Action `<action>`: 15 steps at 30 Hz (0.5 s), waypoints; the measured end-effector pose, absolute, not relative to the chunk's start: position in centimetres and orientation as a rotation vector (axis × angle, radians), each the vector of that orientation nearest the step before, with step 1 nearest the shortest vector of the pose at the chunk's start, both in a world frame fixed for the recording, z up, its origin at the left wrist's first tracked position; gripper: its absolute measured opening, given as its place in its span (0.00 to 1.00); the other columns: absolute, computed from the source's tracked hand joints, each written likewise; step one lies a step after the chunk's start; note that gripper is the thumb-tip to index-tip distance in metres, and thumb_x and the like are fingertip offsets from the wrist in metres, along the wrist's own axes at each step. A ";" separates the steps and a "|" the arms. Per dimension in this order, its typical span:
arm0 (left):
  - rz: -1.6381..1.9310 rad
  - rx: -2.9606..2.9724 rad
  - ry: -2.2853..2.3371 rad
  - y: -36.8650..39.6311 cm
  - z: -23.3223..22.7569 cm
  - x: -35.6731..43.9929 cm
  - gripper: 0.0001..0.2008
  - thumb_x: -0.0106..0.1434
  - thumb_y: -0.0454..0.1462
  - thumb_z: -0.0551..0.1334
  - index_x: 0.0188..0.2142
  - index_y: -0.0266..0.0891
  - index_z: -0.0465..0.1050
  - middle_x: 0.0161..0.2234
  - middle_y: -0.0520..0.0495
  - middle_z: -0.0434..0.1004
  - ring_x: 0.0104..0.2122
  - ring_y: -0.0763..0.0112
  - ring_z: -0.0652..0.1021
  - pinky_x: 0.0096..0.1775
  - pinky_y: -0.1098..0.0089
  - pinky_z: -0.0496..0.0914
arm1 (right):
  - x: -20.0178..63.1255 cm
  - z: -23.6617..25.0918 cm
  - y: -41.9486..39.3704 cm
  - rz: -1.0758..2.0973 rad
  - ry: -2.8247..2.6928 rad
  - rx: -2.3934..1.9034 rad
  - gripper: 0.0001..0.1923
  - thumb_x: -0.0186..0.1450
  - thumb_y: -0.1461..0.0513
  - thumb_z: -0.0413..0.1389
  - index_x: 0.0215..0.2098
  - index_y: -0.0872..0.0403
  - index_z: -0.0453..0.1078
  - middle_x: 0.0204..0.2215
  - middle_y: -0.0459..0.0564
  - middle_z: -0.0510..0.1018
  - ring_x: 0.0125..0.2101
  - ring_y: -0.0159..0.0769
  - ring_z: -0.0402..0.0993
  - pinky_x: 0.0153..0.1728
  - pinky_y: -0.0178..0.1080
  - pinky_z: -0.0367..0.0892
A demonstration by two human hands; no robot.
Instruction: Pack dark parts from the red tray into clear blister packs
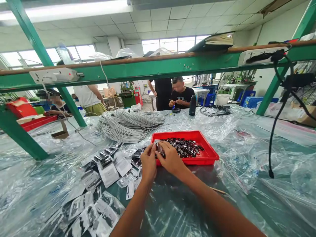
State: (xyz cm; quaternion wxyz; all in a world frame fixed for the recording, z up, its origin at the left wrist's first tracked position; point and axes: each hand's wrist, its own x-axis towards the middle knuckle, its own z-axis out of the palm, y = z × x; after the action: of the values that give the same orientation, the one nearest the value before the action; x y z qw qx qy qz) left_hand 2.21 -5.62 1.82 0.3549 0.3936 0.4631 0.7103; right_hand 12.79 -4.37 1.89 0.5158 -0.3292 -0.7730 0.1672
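Fingers bunched, left hand [148, 163] and right hand [171, 159] pinch a dark piece [156, 145] at the plastic tray's [208, 152] left edge.

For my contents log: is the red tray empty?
No, many small dark parts lie heaped in the red tray.

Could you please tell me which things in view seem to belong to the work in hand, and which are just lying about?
Probably in use:
small item between left hand and right hand
black parts
red tray
packets

Apparently just lying about:
grey cable coil
dark bottle
thin stick
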 end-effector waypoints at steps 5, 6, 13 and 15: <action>1.730 1.054 0.957 -2.6 2.9 2.4 0.22 0.43 0.49 0.74 0.34 0.37 0.80 0.33 0.46 0.82 0.34 0.66 0.79 0.38 0.68 0.73 | 14.3 2.1 -2.0 0.788 -1.581 -0.733 0.11 0.62 0.60 0.60 0.43 0.52 0.73 0.43 0.55 0.80 0.42 0.44 0.78 0.40 0.44 0.75; 1.707 1.081 0.977 -2.3 2.8 2.5 0.22 0.44 0.49 0.74 0.34 0.37 0.79 0.33 0.46 0.82 0.33 0.66 0.80 0.37 0.68 0.73 | 14.7 2.0 -1.7 0.806 -1.573 -0.742 0.10 0.61 0.60 0.60 0.41 0.52 0.73 0.41 0.53 0.81 0.40 0.43 0.79 0.39 0.42 0.75; 1.660 1.130 1.409 -0.4 0.3 1.3 0.17 0.51 0.47 0.67 0.34 0.37 0.76 0.29 0.47 0.80 0.33 0.63 0.79 0.37 0.66 0.72 | 17.0 0.6 0.9 0.536 -1.666 -1.170 0.11 0.66 0.62 0.51 0.34 0.56 0.75 0.28 0.52 0.79 0.31 0.42 0.77 0.38 0.42 0.72; 1.618 1.077 1.418 0.0 -0.4 0.7 0.17 0.52 0.48 0.65 0.35 0.37 0.75 0.28 0.48 0.78 0.33 0.63 0.79 0.36 0.66 0.71 | 17.2 0.3 1.3 0.367 -1.673 -1.244 0.12 0.63 0.64 0.53 0.41 0.59 0.75 0.39 0.60 0.80 0.41 0.47 0.77 0.46 0.47 0.71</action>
State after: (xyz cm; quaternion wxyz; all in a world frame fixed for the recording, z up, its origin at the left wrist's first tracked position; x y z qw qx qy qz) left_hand 0.73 0.02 -0.44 0.3595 0.4177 0.5500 0.6275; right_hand 17.18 1.30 0.27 0.4904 -0.5122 -0.6887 0.1511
